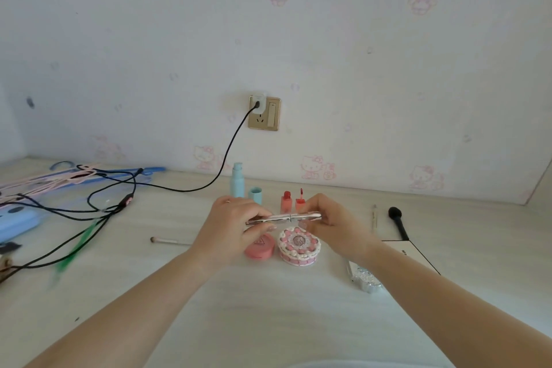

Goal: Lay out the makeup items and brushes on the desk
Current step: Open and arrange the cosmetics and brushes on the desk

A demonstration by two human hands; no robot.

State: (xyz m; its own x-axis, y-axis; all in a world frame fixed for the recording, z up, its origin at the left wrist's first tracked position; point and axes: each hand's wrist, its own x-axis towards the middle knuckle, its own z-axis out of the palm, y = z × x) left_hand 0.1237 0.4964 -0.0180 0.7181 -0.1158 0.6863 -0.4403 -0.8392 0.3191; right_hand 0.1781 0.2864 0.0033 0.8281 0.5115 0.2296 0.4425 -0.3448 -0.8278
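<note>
Both your hands, left hand (pixel 230 224) and right hand (pixel 331 224), hold a silver tube (pixel 283 217) at frame centre, fingers closed on its ends, above the desk (pixel 268 308).

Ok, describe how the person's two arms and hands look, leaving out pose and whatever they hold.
Both forearms are bare as far as the bottom edge of the picture, with no sleeves, watch or bracelet showing. The left hand seems to wear a thin ring on one finger, though it is too small to be sure. The right hand shows no jewellery. Nails on both look short, any polish unclear.
</note>
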